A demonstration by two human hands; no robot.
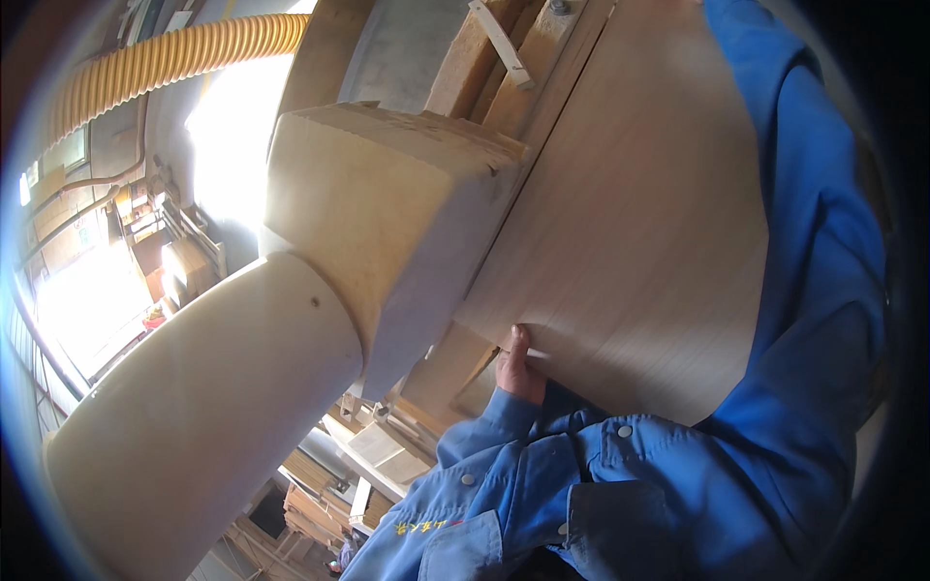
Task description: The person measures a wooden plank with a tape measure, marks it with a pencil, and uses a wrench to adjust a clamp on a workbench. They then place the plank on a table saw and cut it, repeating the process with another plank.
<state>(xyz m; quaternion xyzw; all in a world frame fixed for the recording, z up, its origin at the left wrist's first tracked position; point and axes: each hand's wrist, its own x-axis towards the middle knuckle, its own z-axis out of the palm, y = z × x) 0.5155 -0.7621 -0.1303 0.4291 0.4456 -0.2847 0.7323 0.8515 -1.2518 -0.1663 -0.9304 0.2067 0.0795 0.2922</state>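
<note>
A large flat wooden panel [639,213] with fine, light-brown grain spans the upper right of the view. My left hand [521,368] grips its near left corner, thumb on top; the other fingers are hidden beneath. Along the panel's right side runs my right arm in a blue sleeve [823,203], reaching up past the top of the picture, so the right hand is out of sight. The panel's left edge lies alongside a dark, narrow gap, close to a pale box-shaped hood [378,184].
A wide, cream-coloured duct [203,416] joins the hood and fills the lower left. Wooden beams [528,82] stand beyond the hood. A yellow ribbed hose [184,63] crosses the upper left. Stacked wood pieces [383,450] lie lower down, behind the duct.
</note>
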